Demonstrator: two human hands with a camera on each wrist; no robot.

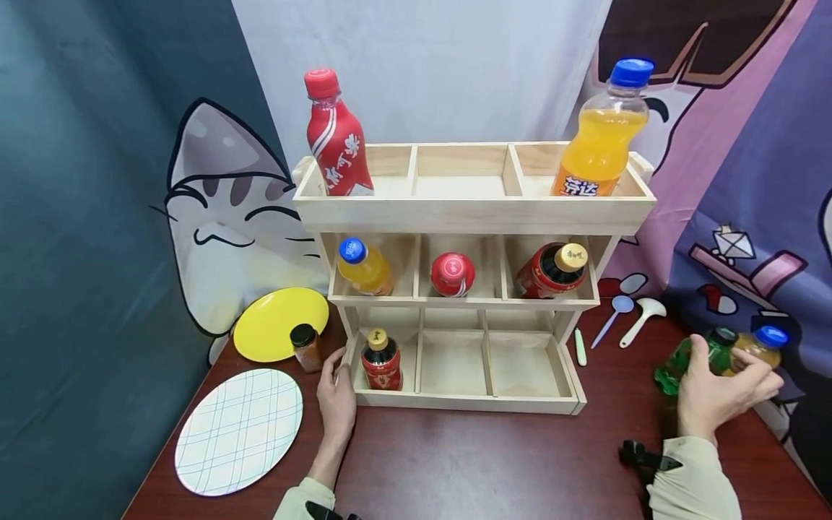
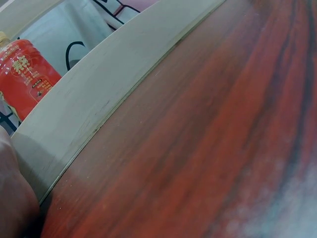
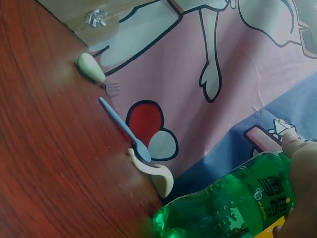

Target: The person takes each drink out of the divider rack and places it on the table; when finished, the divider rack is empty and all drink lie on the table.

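Observation:
My right hand (image 1: 721, 393) grips a green soda bottle (image 1: 677, 361) at the right of the table, thumb on one side and fingers round the other. The bottle (image 3: 233, 203) spans the lower right of the right wrist view. A blue-capped orange drink bottle (image 1: 763, 348) stands beside it, partly behind the fingers. My left hand (image 1: 338, 401) rests against the lower left side of the wooden three-tier shelf (image 1: 468, 401). Near it, on the bottom tier, is a red-labelled dark drink bottle (image 1: 382, 365) in the left compartment.
The top tier bears a red bottle (image 1: 341, 148) and a large orange soda bottle (image 1: 598, 144); several bottles stand in the middle tier. Left lie a yellow plate (image 1: 273, 325), a spice jar (image 1: 307, 350) and a checked plate (image 1: 240, 433). Right lie a blue spoon (image 1: 614, 318) and white ladle (image 1: 643, 321).

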